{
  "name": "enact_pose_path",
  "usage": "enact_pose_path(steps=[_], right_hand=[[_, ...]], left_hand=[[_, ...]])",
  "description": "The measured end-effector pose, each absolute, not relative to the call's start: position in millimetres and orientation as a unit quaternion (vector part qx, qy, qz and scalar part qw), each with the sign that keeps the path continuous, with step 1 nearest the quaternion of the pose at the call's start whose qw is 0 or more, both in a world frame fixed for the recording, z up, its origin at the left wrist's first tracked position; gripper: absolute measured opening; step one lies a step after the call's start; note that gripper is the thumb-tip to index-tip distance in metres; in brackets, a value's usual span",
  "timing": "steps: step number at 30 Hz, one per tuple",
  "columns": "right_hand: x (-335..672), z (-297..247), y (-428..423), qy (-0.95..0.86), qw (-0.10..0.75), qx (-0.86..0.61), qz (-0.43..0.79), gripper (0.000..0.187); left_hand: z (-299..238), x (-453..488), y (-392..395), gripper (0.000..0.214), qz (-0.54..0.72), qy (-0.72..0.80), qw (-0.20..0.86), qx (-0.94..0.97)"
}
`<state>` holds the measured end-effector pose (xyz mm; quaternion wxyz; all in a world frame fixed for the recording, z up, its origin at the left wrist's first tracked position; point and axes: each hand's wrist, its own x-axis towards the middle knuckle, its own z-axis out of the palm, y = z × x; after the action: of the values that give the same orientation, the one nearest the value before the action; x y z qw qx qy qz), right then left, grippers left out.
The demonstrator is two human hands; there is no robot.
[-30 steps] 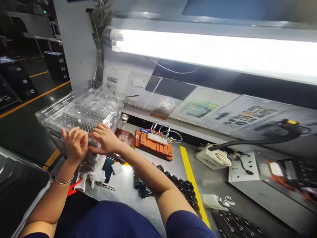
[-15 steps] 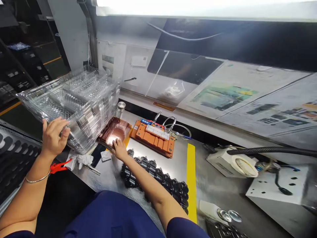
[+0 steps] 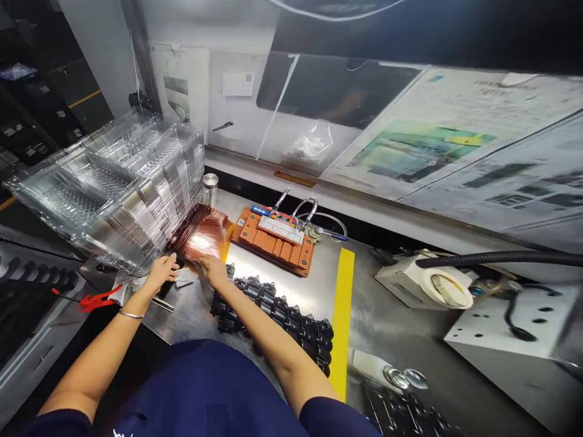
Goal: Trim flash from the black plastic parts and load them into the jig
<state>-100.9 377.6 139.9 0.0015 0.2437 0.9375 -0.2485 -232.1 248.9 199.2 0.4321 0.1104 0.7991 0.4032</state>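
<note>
At the front edge of a shiny copper-coloured sheet [image 3: 204, 233], my right hand [image 3: 213, 271] pinches a corner between its fingers. My left hand [image 3: 163, 272] is just left of that sheet, fingers apart, with nothing visible in it. Behind my left hand stands a tall stack of clear plastic trays [image 3: 132, 212]. A small pale cloth or paper piece [image 3: 184, 278] and a dark flat object lie between my hands, partly covered. Under my right forearm sit rows of black ribbed parts [image 3: 273, 306].
An orange fixture [image 3: 273, 243] with metal hoses stands behind the black parts. A yellow strip [image 3: 341, 315] runs along the table. Red-handled pliers [image 3: 102, 298] are at the left edge, a glass jar [image 3: 210, 189] behind the sheet, a white device [image 3: 423, 282] to the right.
My left hand has left the tray stack and come right and down beside the copper-coloured sheet. My right hand has gone from resting on the sheet to pinching its front edge. The view has shifted.
</note>
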Motion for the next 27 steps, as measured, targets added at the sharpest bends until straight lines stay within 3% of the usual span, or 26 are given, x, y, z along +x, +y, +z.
enact_pose_path(steps=[3, 8, 10, 13, 18, 22, 27], right_hand=[[-86.6, 151.8, 363.8, 0.933, -0.040, 0.233, -0.271, 0.026], [-58.9, 183.7, 337.8, 0.885, -0.134, 0.114, -0.432, 0.024], [-55.6, 197.6, 340.8, 0.855, -0.171, 0.161, -0.463, 0.024], [-56.5, 215.6, 354.9, 0.817, -0.255, 0.322, -0.406, 0.027], [-44.0, 244.7, 364.3, 0.824, -0.170, 0.386, -0.378, 0.016], [-12.0, 275.6, 358.9, 0.807, -0.100, 0.380, -0.441, 0.015], [34.5, 306.4, 344.0, 0.732, -0.114, 0.409, -0.532, 0.018]], left_hand=[[175.3, -250.8, 287.2, 0.042, 0.458, 0.708, 0.538, -0.014], [170.0, -252.5, 318.9, 0.031, 0.506, 0.681, 0.529, 0.033], [176.6, -239.1, 317.0, 0.029, 0.504, 0.665, 0.543, 0.100], [192.3, -216.6, 306.1, 0.021, 0.449, 0.634, 0.549, 0.309], [215.4, -197.7, 297.4, 0.021, 0.346, 0.581, 0.422, 0.604], [224.1, -184.8, 301.1, 0.026, 0.327, 0.489, 0.471, 0.658], [240.9, -149.1, 299.8, 0.028, 0.318, 0.432, 0.520, 0.664]])
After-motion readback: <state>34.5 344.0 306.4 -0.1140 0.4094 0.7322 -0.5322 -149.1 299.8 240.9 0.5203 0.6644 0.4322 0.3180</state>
